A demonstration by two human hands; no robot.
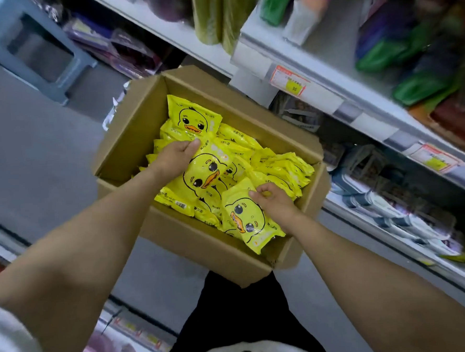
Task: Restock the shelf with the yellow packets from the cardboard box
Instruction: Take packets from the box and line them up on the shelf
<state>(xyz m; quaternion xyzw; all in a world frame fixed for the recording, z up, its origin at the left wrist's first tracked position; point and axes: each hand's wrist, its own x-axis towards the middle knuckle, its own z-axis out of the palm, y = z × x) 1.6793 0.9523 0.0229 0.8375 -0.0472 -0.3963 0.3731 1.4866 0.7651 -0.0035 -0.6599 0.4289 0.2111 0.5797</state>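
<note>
An open brown cardboard box (172, 234), full of glossy yellow duck-faced packets (288, 169), was seen beside a white metal shelf (314, 70); a middle packet (204, 177) was gripped by the left hand (174, 159); a nearer packet (245, 221) was pinched at its edge by the right hand (273, 202).

A price tag (288, 82) on the shelf (260, 63) reads "35".

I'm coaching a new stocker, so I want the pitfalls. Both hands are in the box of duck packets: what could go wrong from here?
1. The left hand grips the middle duck packet, which overlaps loose neighbours; lifting it may drag some out.
2. The near duck packet, pinched by the right hand, sticks up past the near wall of the cardboard box and could slip to the floor.
</note>
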